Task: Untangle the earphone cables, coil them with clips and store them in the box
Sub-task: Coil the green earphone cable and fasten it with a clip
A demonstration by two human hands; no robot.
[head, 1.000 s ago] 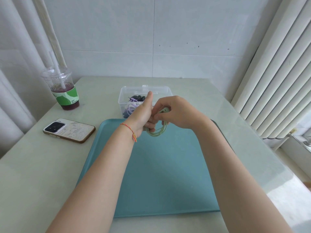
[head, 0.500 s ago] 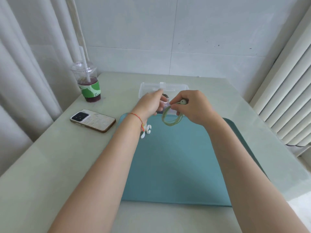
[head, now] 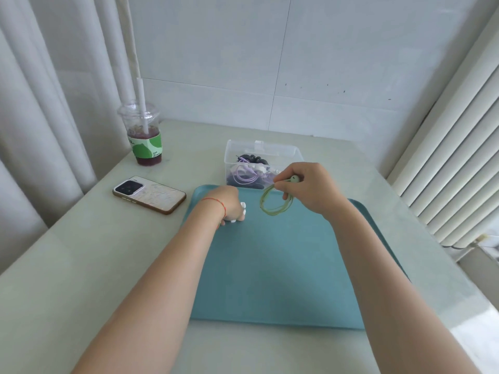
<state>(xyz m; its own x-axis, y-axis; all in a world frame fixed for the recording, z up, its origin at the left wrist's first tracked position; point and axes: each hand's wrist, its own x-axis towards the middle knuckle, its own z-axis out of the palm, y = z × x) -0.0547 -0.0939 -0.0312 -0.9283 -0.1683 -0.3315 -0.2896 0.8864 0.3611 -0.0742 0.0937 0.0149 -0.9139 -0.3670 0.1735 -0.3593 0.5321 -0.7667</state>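
My right hand (head: 310, 190) pinches a coiled green earphone cable (head: 274, 205), which hangs as a loop just above the far end of the teal tray (head: 270, 265); a green earbud shows between the fingers. My left hand (head: 228, 203) is down on the tray's far left corner, fingers curled over small white clips (head: 241, 210), partly hidden under the hand. Behind the tray stands a clear plastic box (head: 262, 155) with purple, white and black coiled earphones inside.
A phone (head: 149, 194) lies left of the tray. A plastic cup with a dark drink and straw (head: 143, 136) stands at the back left. Curtains hang at the left, blinds at the right, and a tiled wall rises behind the table.
My left hand let go of the green coil and dropped down-left onto the white clips on the tray. My right hand keeps the coil alone. The camera view shifted.
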